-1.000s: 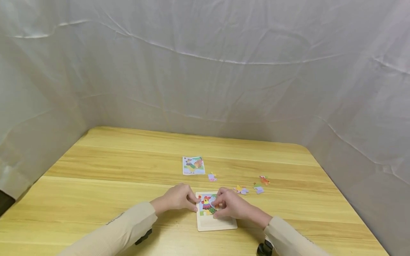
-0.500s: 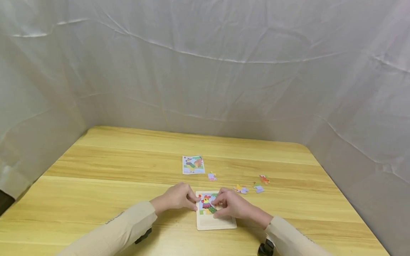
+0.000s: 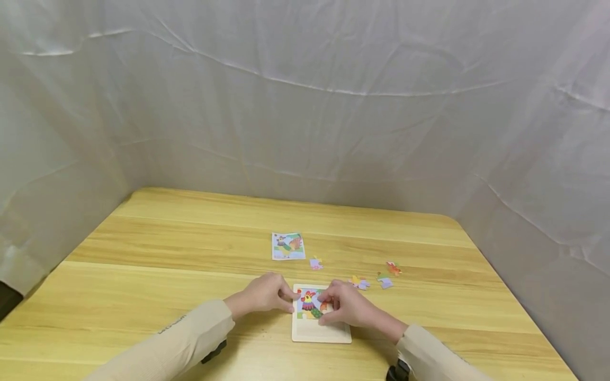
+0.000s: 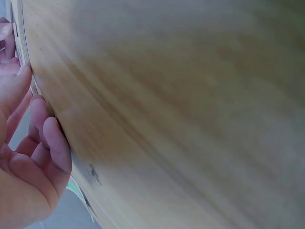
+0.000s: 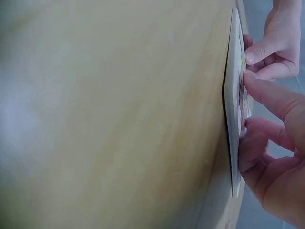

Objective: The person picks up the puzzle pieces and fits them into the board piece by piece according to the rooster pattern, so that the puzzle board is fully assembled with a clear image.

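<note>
We see the tray (image 3: 321,333) flat on the near part of the table (image 3: 190,248), between both hands. Our left hand (image 3: 267,293) grips its left rim with thumb and index finger. Our right hand (image 3: 350,304) rests curled fingers and thumb on the bird picture (image 3: 307,302) inside; we cannot tell whether they pinch a piece or only press.

The tray looks light, stiff and thin, probably wood, so we would hold it by the bare rim. The pieces seem light and stiff too, with slim tabs that might chip; we judge them best taken by opposite edges, since their flat faces may slide under a fingertip.

We count one tray, one card (image 3: 288,246) on the far side, and two hands. Loose on the table we make out four: a lavender piece (image 3: 316,263) just right of the card, and, farther right, a yellow piece (image 3: 359,283), possibly two together, a green piece (image 3: 384,280) and a red piece (image 3: 393,268). Pieces inside the tray are partly covered, so we cannot count them.
</note>
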`<state>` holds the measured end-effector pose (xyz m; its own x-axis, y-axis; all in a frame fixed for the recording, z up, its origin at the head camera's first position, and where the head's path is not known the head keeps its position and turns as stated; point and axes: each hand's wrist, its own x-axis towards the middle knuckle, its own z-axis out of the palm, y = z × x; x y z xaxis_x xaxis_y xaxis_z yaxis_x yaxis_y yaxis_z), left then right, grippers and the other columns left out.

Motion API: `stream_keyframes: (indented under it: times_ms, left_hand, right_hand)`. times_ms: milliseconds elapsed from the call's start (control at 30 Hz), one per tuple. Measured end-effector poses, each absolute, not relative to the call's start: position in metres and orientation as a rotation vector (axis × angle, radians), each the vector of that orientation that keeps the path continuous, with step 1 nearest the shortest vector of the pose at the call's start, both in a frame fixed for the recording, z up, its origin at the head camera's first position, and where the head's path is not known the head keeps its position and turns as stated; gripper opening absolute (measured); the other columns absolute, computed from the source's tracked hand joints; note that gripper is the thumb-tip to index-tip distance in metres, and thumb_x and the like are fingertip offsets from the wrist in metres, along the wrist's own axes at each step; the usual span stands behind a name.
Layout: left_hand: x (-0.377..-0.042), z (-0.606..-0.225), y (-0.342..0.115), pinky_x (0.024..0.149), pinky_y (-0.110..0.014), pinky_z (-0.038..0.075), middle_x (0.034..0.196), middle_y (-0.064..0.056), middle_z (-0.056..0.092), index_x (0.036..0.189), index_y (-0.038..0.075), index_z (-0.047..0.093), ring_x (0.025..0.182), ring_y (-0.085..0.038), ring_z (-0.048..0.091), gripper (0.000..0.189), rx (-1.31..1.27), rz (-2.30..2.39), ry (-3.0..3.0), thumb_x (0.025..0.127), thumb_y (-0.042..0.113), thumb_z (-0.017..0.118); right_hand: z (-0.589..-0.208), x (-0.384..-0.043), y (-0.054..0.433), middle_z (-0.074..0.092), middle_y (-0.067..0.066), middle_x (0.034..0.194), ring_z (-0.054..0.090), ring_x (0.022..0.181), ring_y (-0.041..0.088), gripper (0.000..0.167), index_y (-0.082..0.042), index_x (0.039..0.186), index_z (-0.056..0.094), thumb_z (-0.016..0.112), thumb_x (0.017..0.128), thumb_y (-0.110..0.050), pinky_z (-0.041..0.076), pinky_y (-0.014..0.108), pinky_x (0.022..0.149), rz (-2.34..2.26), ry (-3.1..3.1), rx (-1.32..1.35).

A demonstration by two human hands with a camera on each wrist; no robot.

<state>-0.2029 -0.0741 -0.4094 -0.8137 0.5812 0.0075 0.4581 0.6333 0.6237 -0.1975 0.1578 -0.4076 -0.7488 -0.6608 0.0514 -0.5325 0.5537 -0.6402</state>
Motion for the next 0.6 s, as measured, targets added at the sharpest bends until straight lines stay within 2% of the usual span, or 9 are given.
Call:
stream_keyframes:
  times_ms: [267, 500, 600]
  left_hand:
    - [-0.2028, -0.4095, -0.0737, 0.043, -0.018, 0.026, 0.068, 0.011, 0.062, 0.092, 0.013, 0.071, 0.047, -0.003, 0.032, 0.024, 0.858, 0.936, 2.658, 0.070, 0.022, 0.075]
    - [-0.2029, -0.4098, -0.0740, 0.042, -0.018, 0.027, 0.085, 0.005, 0.068, 0.092, 0.014, 0.071, 0.046, -0.003, 0.031, 0.024, 0.861, 0.940, 2.665, 0.070, 0.022, 0.075]
    - [-0.2022, -0.4100, -0.0740, 0.040, -0.018, 0.025, 0.083, 0.005, 0.067, 0.092, 0.013, 0.071, 0.044, -0.003, 0.029, 0.024, 0.866, 0.948, 2.661, 0.070, 0.022, 0.075]
  right_hand:
    - [-0.4099, -0.1966, 0.1579, 0.051, -0.004, 0.072, 0.043, 0.061, 0.006, 0.036, 0.002, 0.095, 0.068, 0.078, 0.068, -0.020, 0.040, 0.019, 0.053, -0.995, 2.612, -1.022]
    - [-0.4110, -0.1956, 0.1615, 0.051, -0.007, 0.058, 0.037, 0.050, 0.001, 0.035, 0.003, 0.099, 0.066, 0.076, 0.070, -0.014, 0.032, 0.016, 0.046, -1.097, 2.538, -0.919]
    - [-0.4110, -0.1927, 0.1631, 0.055, -0.005, 0.062, 0.037, 0.051, 0.002, 0.031, 0.002, 0.099, 0.066, 0.073, 0.072, -0.013, 0.032, 0.015, 0.046, -1.158, 2.483, -0.902]
